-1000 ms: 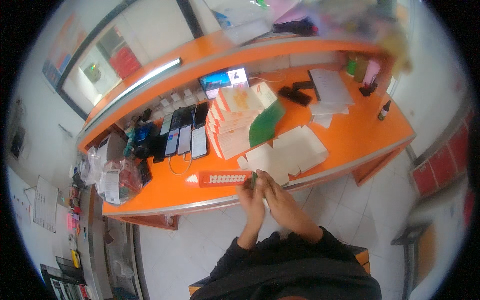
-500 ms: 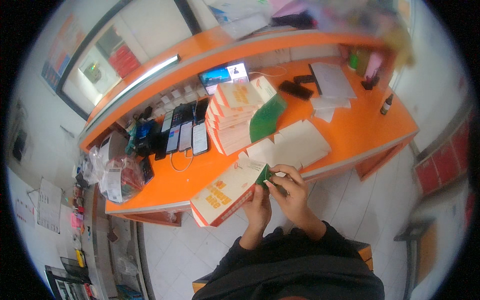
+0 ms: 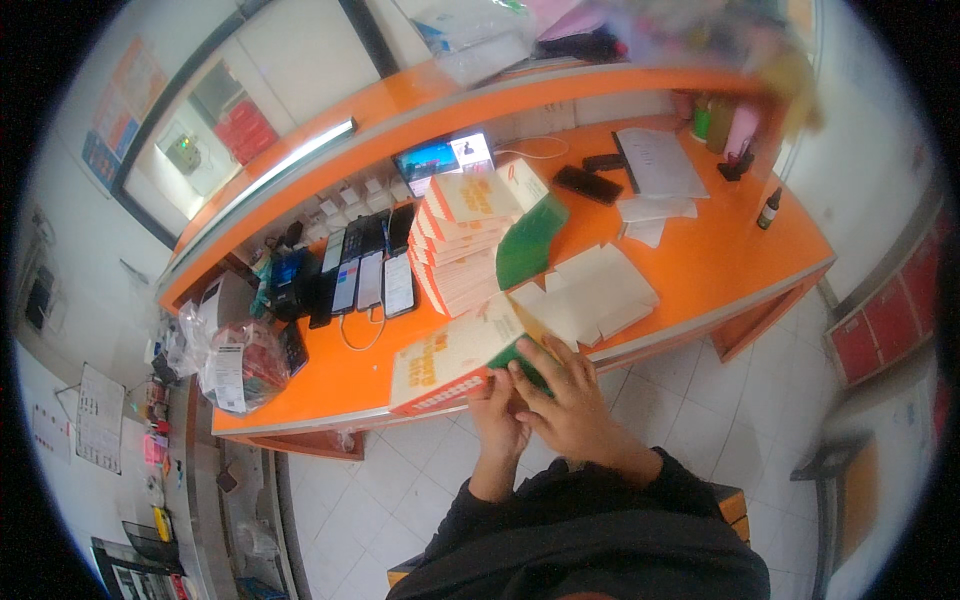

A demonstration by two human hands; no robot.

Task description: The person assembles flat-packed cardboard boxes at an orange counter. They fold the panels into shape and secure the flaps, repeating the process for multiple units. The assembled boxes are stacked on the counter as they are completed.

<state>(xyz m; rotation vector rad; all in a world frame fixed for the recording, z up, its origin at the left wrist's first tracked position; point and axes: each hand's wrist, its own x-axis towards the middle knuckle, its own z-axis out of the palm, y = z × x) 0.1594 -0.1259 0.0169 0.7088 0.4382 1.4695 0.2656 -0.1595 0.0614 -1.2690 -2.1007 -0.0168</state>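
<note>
A cardboard food box [image 3: 445, 352], off-white with orange print and a red-striped lower edge, hangs tilted over the desk's front edge. My left hand [image 3: 497, 415] is closed on its near side by the green end, the thumb up along the edge. Against the green end [image 3: 525, 365] lie the outstretched, spread fingers of my right hand [image 3: 568, 400]; its palm hides part of that end. Just beyond, an unfolded pale box blank [image 3: 600, 285] rests on the desk. A stack of similar flattened boxes [image 3: 465, 245], with green panels on the right, stands behind.
The orange desk [image 3: 730, 250] carries several phones [image 3: 370, 280] at left, a lit screen [image 3: 440, 160] behind, and a black phone [image 3: 588, 184], papers [image 3: 660, 165] and a small dark bottle [image 3: 769, 210] at right. A clear plastic bag [image 3: 245, 365] sits at the left end.
The box has risen and shifted slightly away from me. My right hand's fingers have gone from pinching the green end's edge to spreading over it. My left hand is a little lower and further left.
</note>
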